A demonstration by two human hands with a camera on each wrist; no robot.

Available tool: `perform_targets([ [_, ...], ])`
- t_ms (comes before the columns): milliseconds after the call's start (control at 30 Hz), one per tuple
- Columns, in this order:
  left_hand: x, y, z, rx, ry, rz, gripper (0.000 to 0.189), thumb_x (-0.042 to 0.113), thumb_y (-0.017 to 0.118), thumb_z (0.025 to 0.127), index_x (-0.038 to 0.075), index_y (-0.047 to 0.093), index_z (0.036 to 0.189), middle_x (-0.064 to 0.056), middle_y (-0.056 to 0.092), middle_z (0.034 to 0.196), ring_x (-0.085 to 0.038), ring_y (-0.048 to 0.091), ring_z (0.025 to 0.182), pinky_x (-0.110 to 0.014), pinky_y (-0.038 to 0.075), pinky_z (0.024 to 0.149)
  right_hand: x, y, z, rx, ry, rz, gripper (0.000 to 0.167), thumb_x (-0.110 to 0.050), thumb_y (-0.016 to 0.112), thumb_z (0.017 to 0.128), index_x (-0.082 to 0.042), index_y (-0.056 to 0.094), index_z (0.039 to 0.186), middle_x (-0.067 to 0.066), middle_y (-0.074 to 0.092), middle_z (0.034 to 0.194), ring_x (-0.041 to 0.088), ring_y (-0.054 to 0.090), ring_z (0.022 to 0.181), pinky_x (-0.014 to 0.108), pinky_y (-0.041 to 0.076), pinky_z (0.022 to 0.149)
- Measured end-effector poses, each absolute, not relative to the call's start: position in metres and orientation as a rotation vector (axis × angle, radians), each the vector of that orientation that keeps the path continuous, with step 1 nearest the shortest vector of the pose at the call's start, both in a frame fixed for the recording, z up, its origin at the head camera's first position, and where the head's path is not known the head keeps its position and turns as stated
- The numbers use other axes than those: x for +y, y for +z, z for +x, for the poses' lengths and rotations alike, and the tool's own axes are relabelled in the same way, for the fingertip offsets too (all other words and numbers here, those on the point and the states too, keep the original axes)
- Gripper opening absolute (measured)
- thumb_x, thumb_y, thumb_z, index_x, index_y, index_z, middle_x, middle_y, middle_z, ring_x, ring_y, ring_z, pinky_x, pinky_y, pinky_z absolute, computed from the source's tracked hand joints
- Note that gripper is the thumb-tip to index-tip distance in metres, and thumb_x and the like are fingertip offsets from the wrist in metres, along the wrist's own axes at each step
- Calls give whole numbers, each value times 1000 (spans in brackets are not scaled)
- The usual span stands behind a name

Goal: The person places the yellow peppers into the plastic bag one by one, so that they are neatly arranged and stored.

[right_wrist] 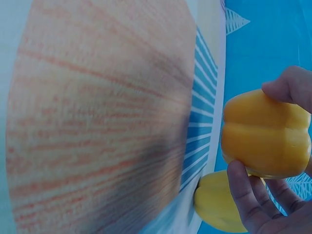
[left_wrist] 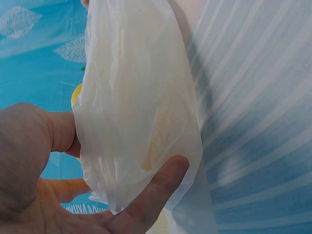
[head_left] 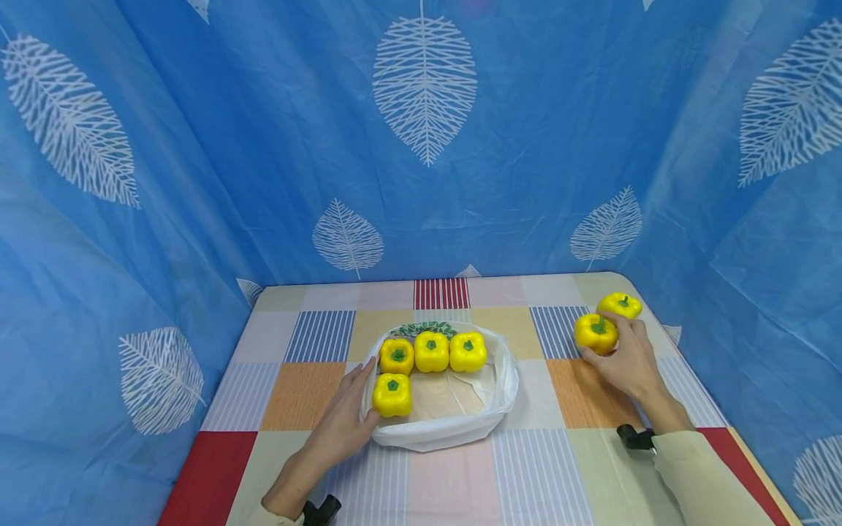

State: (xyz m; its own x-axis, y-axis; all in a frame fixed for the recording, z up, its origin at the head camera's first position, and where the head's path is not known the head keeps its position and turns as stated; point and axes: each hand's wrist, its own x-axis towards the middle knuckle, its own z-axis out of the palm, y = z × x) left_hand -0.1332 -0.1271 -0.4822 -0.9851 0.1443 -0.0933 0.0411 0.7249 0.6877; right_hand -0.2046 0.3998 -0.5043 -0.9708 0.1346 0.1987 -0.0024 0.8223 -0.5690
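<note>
A white plastic bag [head_left: 439, 432] lies spread open on the table, with several yellow bell peppers [head_left: 431, 352] standing stem-up along its left and back sides. My left hand [head_left: 345, 416] holds the bag's left side, and the left wrist view shows its digits around the bag's edge [left_wrist: 141, 97]. At the right, my right hand [head_left: 625, 354] grips a yellow bell pepper [head_left: 594, 334] between thumb and fingers. That pepper [right_wrist: 267, 134] is raised off the cloth in the right wrist view. Just behind it, another yellow bell pepper [head_left: 620, 305] sits near the table's right edge.
A patchwork-patterned cloth [head_left: 454, 482] covers the table. Blue curtains [head_left: 500, 183] with white leaf prints hang close around its back and both sides. A black strap piece [head_left: 634, 437] shows at my right wrist.
</note>
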Motion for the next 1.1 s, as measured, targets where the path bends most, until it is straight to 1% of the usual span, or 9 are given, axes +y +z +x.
perform_targets([
  [233,-127,-483,-133,2791,1096,150,95,3,78,98,12,37,183,-34,39,183,-61,51,163,-82,51,123,391,-498,-202,-2777,901,-97,92,-20,90,97,3,42,172,45,38,164,61,50,136,88,50,118],
  [333,-128,-485,-132,2792,1097,150,95,3,78,98,13,37,183,-34,40,183,-60,51,163,-81,51,123,387,-496,-201,-2776,906,-87,92,-18,89,96,3,42,172,45,36,166,62,49,139,88,51,117],
  [467,-128,-485,-132,2795,1094,150,95,3,78,98,13,37,184,-33,40,184,-60,52,163,-81,51,123,382,-492,-199,-2763,894,-53,91,-18,90,96,2,43,172,44,38,166,61,52,136,85,56,114],
  [600,-128,-486,-132,2798,1089,149,95,4,78,98,13,37,184,-33,40,184,-60,52,163,-81,52,122,378,-489,-197,-2746,883,-19,91,-17,90,94,2,45,171,44,38,165,61,53,136,84,58,112],
  [767,-128,-486,-132,2802,1088,156,95,4,78,99,13,37,183,-33,40,183,-60,52,162,-81,52,122,370,-484,-195,-2742,885,-7,90,-17,90,95,0,46,171,42,41,160,58,53,131,82,61,109],
  [967,-128,-486,-132,2806,1086,164,94,5,78,99,13,37,183,-33,40,183,-60,53,162,-81,52,122,360,-475,-194,-2748,883,10,89,-20,91,95,-3,48,170,40,42,159,56,54,129,81,62,108],
  [1100,-128,-486,-132,2805,1087,160,94,4,78,99,13,37,183,-34,40,183,-60,53,162,-81,52,122,354,-470,-193,-2762,863,15,89,-22,92,94,-5,49,170,39,44,158,53,55,127,77,63,106],
])
